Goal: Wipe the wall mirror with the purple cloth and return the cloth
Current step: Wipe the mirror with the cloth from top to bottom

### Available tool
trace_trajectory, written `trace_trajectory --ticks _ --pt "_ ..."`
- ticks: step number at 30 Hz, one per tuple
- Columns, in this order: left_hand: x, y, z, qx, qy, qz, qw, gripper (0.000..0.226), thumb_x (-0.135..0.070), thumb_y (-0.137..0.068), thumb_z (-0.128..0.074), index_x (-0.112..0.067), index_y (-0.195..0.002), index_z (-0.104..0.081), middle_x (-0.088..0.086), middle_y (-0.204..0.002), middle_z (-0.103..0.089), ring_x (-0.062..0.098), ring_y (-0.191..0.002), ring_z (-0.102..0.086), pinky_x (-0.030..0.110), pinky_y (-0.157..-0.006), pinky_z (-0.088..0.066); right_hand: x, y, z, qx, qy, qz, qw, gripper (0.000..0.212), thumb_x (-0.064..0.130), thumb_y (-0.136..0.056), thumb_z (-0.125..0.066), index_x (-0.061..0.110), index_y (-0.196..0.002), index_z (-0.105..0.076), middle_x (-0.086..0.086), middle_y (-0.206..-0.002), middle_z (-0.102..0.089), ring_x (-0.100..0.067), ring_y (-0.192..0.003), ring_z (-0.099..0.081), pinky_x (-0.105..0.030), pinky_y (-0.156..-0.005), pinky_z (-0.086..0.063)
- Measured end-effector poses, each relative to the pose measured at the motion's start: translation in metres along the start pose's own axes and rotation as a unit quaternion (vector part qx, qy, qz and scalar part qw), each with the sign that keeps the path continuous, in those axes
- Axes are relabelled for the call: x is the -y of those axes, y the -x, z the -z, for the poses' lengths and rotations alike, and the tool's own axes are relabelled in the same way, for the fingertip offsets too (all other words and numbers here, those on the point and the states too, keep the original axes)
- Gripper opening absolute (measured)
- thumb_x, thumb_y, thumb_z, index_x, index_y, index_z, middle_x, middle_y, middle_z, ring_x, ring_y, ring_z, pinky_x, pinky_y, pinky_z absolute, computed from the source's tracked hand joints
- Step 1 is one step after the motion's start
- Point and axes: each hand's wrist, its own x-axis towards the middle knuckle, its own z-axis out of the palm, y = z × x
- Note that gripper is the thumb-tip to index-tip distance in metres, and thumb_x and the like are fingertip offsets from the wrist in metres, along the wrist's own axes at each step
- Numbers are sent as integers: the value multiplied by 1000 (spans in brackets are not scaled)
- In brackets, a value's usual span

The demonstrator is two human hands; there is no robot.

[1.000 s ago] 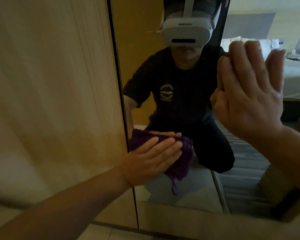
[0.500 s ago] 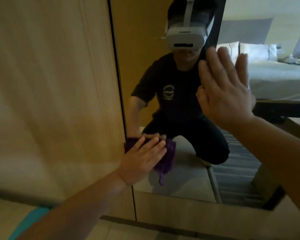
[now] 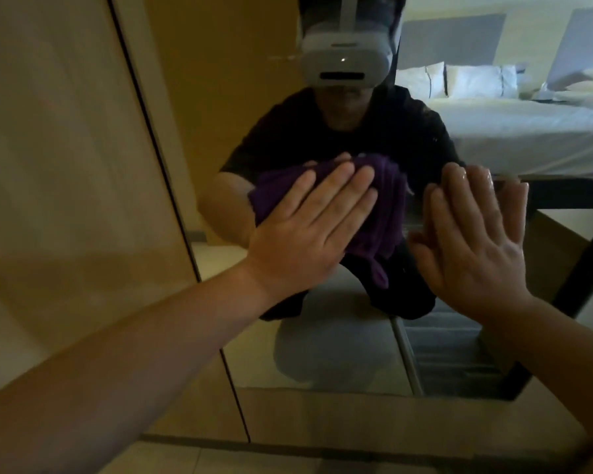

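Purple cloth lies bunched under the flat, spread left hand, pressed against the wall mirror; the right hand, fingers together and empty, braces beside it. Wiping looks underway; returning the cloth remains.

The tall frameless wall mirror stands just right of the pale wooden wall panel. The left hand lies flat on the crumpled purple cloth, pressing it against the glass. The right hand rests flat on the mirror, right of the cloth.
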Motion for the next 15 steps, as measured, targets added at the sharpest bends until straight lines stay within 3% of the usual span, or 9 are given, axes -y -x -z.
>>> trace_trajectory --ticks 5,7,11,15 --pt "-71 138 -21 90 2 -40 995 57 -26 -96 -41 -12 -151 -33 7 -159 -26 24 -146 -28 43 -116 -24 -2 1 -14 -60 20 9 998 64 33 -96 -54 6 -150 -32 -16 -156 -26 -36 -147 -19 -74 -103 -29" --pt "-93 177 -27 110 -11 -25 994 63 -34 -96 -51 -14 -152 -30 5 -160 -23 22 -146 -27 41 -116 -22 -3 2 -16 -76 34 13 996 64 32 -95 -56 5 -149 -35 -19 -154 -30 -38 -144 -24 -74 -103 -29" --pt "-107 184 -20 162 34 12 986 72 -39 -94 -61 -16 -153 -28 4 -161 -22 22 -147 -24 40 -117 -21 -1 -1 -11 -65 21 6 998 63 31 -95 -56 7 -149 -34 -19 -155 -29 -36 -145 -22 -67 -112 -18" --pt "-87 147 7 174 139 37 974 42 -18 -102 -46 -15 -144 -44 4 -154 -38 21 -140 -37 41 -101 -43 -1 -2 4 0 -5 -5 1000 59 30 -99 -49 9 -151 -31 -16 -159 -22 -34 -149 -14 -66 -115 -15"
